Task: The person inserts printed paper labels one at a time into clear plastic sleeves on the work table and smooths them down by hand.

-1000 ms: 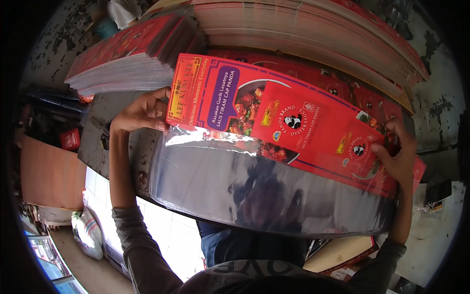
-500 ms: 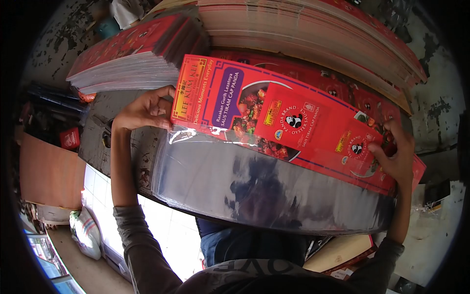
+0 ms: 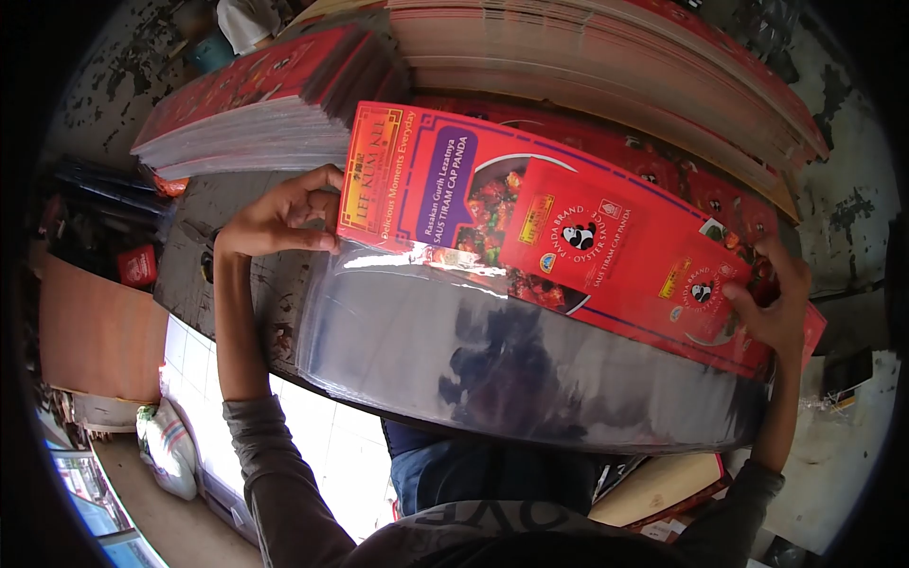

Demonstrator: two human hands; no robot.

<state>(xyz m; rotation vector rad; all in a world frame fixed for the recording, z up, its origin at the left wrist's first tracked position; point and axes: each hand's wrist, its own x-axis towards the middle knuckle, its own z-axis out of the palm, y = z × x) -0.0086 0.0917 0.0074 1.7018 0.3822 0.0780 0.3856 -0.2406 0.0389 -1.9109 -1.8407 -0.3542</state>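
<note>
A long red printed card [image 3: 568, 237] with oyster sauce pictures is held at a slant between my two hands. My left hand [image 3: 286, 218] pinches its left end, thumb at the lower corner. My right hand [image 3: 776, 298] grips the right end with the thumb on the printed face. Beneath lies a stack of clear plastic sleeves [image 3: 407, 346], glossy and reflecting. Glare runs along the card's lower left edge, where plastic seems to overlap it; I cannot tell how far the card is inside a sleeve.
Behind the card are more red cards [image 3: 653, 170]. A tall pile of cards [image 3: 568, 57] fills the back, and a shorter card stack [image 3: 246, 118] stands at the back left. Scissors [image 3: 207, 267] lie on the worn table [image 3: 189, 227] left of my arm. A sack [image 3: 169, 450] sits lower left.
The card has shifted slightly to the right together with both hands. Glare along its lower left edge has grown brighter. Both hands keep their hold.
</note>
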